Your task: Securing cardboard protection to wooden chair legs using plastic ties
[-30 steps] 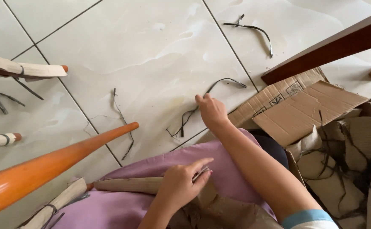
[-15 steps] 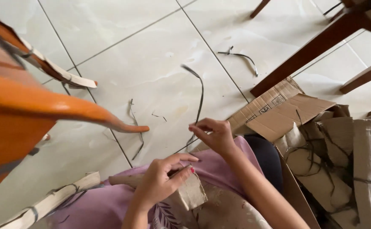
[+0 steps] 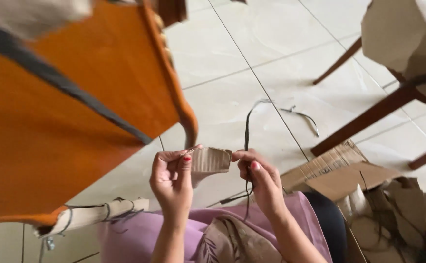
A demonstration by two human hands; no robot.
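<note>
Cardboard strip (image 3: pixel 211 160), tan and ribbed, is held up between both hands above the person's lap, over the pale tiled floor (image 3: pixel 232 58). The left hand (image 3: pixel 171 178) pinches its left end between thumb and fingers; the right hand (image 3: pixel 259 178) pinches the right end and, in the same clenched grip, a thin dark cord (image 3: pixel 246 131) that rises above the fingers and hangs down below them toward the purple cloth (image 3: pixel 193 229) on the lap. The strip looks light and fairly thin, stiff enough to keep a slight curve yet easy to crease or tear, so the ends, where the fingers now sit, seem the safest places to hold it; the cord looks limp and slippery-thin and would need a tight pinch. An orange wooden chair part (image 3: pixel 76 112) fills the upper left, a wrapped pale bar (image 3: pixel 96 214) lies at its lower edge, and an open cardboard box (image 3: pixel 339 170) with crumpled paper stands at the right beside dark chair legs (image 3: pixel 364 119). Compared with half a second ago, the hands have come up and spread apart, the cardboard piece now stretched between them rather than low on the lap, and the orange wood looms far larger in view.
</note>
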